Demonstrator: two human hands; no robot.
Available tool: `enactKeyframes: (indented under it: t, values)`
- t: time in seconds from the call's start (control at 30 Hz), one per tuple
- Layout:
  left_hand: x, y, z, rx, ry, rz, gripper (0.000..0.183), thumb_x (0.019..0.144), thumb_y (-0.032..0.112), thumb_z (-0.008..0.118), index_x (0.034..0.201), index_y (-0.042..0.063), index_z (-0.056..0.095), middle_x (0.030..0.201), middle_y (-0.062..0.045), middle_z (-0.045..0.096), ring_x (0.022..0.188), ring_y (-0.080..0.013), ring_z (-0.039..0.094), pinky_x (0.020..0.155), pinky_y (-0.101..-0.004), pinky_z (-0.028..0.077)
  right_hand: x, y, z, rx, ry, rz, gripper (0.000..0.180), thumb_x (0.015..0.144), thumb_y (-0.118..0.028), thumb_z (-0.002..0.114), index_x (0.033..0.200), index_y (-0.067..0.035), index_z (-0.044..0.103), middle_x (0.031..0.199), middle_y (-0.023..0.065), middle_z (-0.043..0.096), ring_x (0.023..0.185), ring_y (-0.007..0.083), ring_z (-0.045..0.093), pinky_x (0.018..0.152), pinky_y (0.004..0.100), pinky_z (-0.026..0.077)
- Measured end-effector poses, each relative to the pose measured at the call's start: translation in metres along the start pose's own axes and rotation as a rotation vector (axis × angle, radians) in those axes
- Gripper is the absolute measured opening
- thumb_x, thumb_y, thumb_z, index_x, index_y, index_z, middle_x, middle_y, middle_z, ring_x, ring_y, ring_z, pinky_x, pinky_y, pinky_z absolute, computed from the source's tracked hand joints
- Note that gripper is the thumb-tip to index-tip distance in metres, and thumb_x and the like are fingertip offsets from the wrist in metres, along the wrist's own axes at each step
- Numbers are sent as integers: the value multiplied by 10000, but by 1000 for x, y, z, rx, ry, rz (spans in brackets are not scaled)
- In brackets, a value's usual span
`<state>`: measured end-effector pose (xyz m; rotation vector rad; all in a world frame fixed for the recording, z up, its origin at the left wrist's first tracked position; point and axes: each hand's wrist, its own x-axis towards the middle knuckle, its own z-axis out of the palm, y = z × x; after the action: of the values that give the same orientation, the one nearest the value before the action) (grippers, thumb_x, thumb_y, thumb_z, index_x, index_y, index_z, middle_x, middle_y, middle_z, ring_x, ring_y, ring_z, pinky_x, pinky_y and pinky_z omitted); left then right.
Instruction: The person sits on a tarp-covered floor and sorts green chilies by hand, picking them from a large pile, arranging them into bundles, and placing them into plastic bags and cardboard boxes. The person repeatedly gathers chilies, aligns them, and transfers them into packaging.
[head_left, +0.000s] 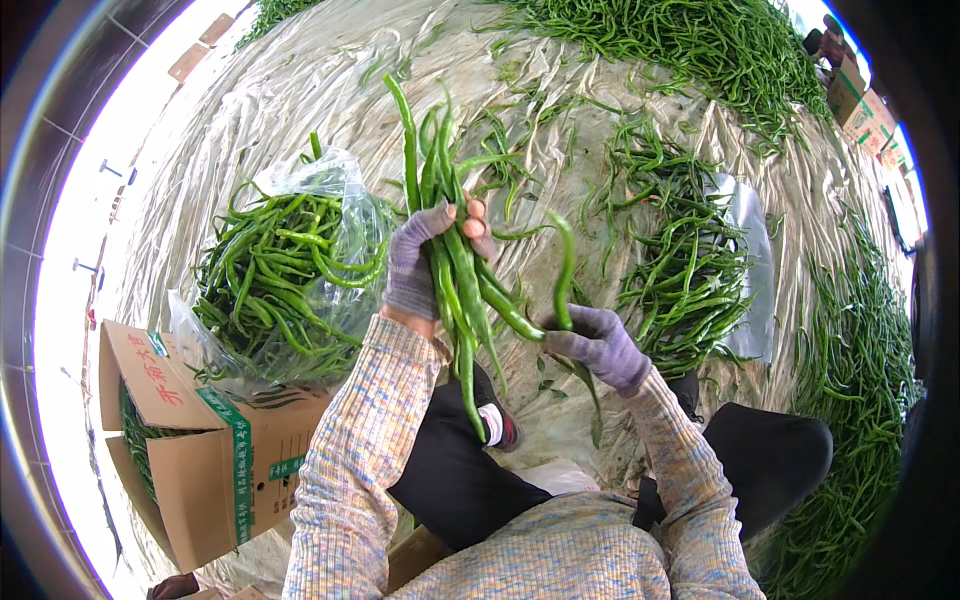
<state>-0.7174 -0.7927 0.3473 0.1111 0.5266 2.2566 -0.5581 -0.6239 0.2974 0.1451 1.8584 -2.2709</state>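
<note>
My left hand (414, 259), in a grey-purple glove with bare fingertips, grips a bunch of long green chili peppers (463, 277) in front of me. Their ends stick out above and below the fist. A curved green pepper (564, 270) stands up from my right hand (604, 349), pinched in its gloved fingers. Those fingers also meet the end of a pepper reaching out from the bunch; whether they grip it I cannot tell. To the left, a clear plastic bag (337, 176) lies open around heaped peppers (274, 292). Another heap (686, 289) rests on a plastic sheet or bag (752, 262) at right.
An open cardboard box (199, 487) with peppers inside stands at lower left. Large pepper piles lie at the far side (675, 37) and along the right (855, 420). Wrinkled plastic sheeting (300, 90) covers the floor. More boxes (862, 112) stand at upper right.
</note>
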Motion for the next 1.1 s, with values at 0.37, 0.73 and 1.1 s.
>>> enactKeyframes:
  t: [0.37,0.73,1.1]
  values:
    - [29,30,-45,41,158,182,179,730,92,609,816,-57,560,711,-120,592,595,-176,570,538,-295,485,-102,54,-42,454,134,218,318,759,-275,587,861,26,598,674,55,577,477,91,468,452,213,355]
    - [16,10,-25,340,375,94,218,715,128,659,857,26,528,760,-69,561,596,-124,539,486,-232,451,-15,-10,-162,44,1056,-145,251,807,-296,554,842,-63,640,584,-13,523,405,54,408,365,201,293]
    - [12,-49,15,1093,484,-93,393,614,142,780,931,-8,602,836,-41,631,749,-118,566,728,-255,441,60,23,28,-864,464,-40,318,806,-148,534,1090,-10,490,865,211,579,758,380,566,639,408,464]
